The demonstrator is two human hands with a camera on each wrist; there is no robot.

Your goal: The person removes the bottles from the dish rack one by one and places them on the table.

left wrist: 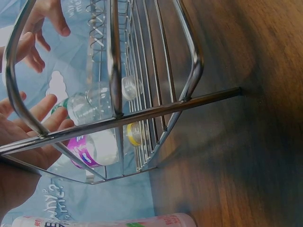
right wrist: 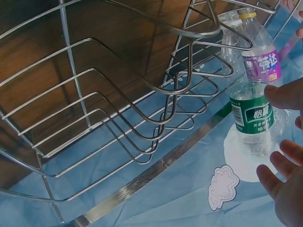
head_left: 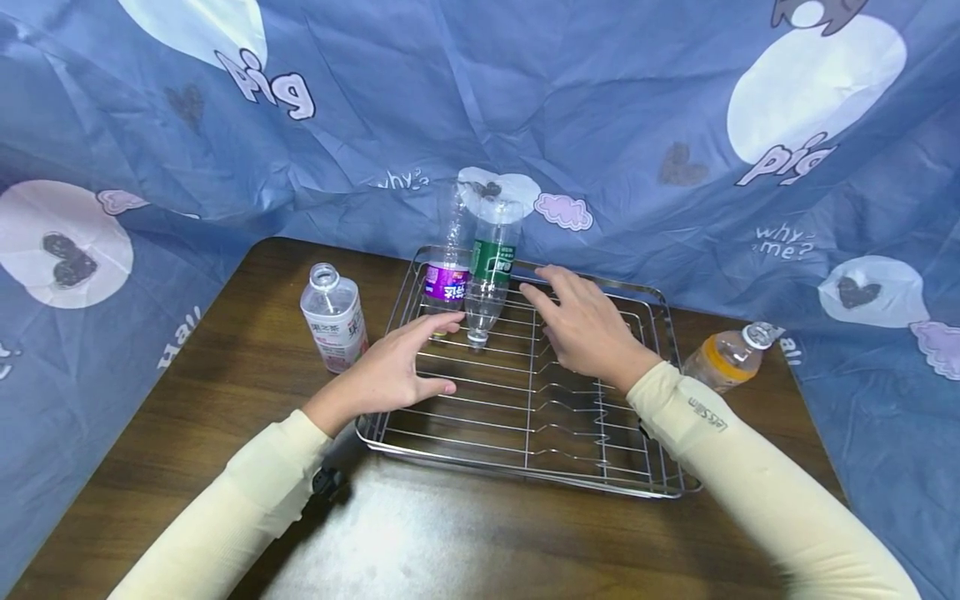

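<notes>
Two clear plastic bottles stand neck down in the back left of a wire dish rack (head_left: 528, 408). One has a green label (head_left: 493, 260), the other a purple label (head_left: 447, 282) and a yellow neck ring, seen in the left wrist view. My left hand (head_left: 393, 367) hovers over the rack's left side, thumb spread from straight fingers, near the purple-labelled bottle. To the right of the green-labelled bottle, my right hand (head_left: 585, 323) has its fingers extended. In the right wrist view its fingertips (right wrist: 269, 177) lie close to the green-labelled bottle; contact is unclear. Neither hand holds anything.
Left of the rack stands an uncapped bottle with a white and pink label (head_left: 336, 325). At the right is an open bottle with an orange band (head_left: 726, 358), partly behind the sleeve. A blue patterned cloth (head_left: 600, 108) hangs behind the brown wooden table (head_left: 225, 367).
</notes>
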